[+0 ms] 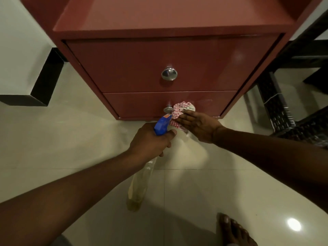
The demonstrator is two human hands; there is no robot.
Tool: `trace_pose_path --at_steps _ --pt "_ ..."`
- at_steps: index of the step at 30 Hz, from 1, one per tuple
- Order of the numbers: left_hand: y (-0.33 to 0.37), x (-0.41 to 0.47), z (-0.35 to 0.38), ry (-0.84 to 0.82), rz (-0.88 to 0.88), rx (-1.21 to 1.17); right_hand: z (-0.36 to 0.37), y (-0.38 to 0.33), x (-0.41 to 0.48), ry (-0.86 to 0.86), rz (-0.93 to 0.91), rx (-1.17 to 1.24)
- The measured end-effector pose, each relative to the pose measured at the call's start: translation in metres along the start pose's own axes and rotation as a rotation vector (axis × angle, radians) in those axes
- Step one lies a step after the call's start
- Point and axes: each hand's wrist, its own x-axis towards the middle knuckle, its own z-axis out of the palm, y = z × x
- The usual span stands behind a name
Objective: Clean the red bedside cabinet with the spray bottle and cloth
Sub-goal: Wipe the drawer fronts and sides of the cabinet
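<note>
The red bedside cabinet (134, 64) fills the upper middle, with two drawer fronts and a round metal knob (169, 74) on the upper one. My left hand (150, 141) grips the neck of a clear spray bottle (140, 181) with a blue trigger head (162, 124) aimed at the lower drawer. The bottle body hangs down below my fist. My right hand (198, 126) presses a red-and-white checked cloth (180, 109) flat against the lower drawer front (138, 103), just right of its small knob (168, 109).
Pale glossy floor tiles (71, 139) lie in front of the cabinet. A white block with a black base (40, 86) stands at the left. Dark woven furniture (276, 107) stands at the right. A bare foot (232, 231) rests at the bottom right.
</note>
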Motion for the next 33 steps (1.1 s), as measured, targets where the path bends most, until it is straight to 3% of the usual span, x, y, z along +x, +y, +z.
trace_pose_path --at_steps 5,13,24,29,33 --pt "0.013 0.006 0.017 -0.028 -0.009 -0.045 0.009 0.019 -0.026 -0.003 -0.005 -0.056" --pt "0.019 0.006 0.026 -0.059 -0.001 -0.043 0.076 0.034 -0.118 -0.148 0.050 -0.040" --pt "0.027 0.005 0.032 -0.048 0.025 -0.043 0.023 0.030 -0.057 0.081 0.094 0.053" --pt "0.031 0.007 0.036 -0.043 0.020 -0.029 -0.017 0.017 -0.020 0.083 0.061 0.078" --pt "0.037 0.004 0.039 -0.081 0.045 -0.059 0.004 0.009 -0.028 0.006 0.039 -0.012"
